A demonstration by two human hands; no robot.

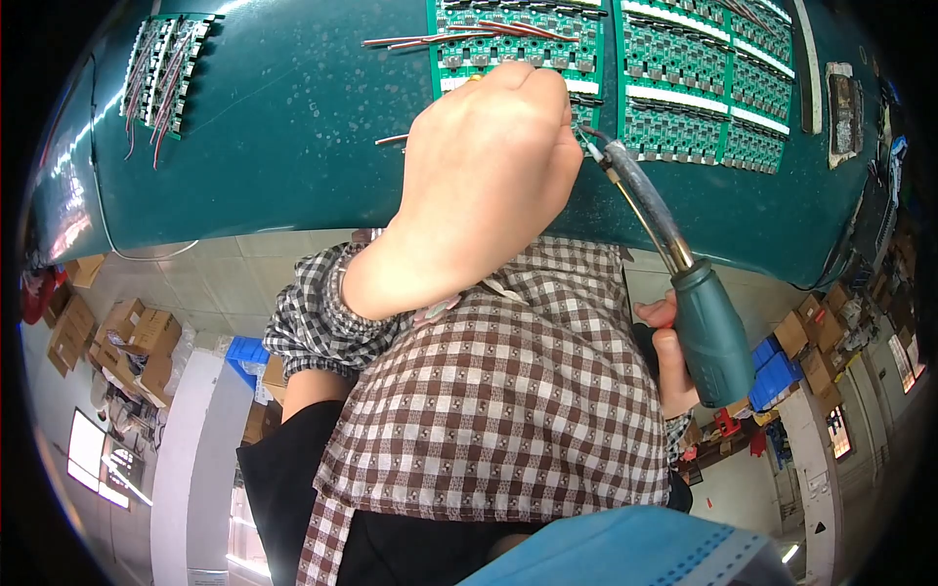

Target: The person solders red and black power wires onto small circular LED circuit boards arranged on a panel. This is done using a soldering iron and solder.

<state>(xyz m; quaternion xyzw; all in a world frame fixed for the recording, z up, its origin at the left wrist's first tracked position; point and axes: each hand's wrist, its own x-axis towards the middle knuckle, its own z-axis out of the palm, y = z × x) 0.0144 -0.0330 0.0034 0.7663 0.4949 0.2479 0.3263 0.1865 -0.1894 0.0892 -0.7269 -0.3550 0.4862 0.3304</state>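
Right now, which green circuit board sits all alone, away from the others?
The small green circuit board with red wires at the far left of the dark green table; the other green boards crowd together on the right.

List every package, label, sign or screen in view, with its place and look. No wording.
Brown cardboard boxes: stacked at the left on the floor, rectangular, some open.
Brown cardboard boxes: piled at the right, small, rectangular.
Blue plastic bins: right, beside those boxes, open-fronted.
No screens or signs can be made out.

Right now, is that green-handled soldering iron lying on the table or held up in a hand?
Held up: the right hand grips the soldering iron by its handle, tip near the green circuit boards.
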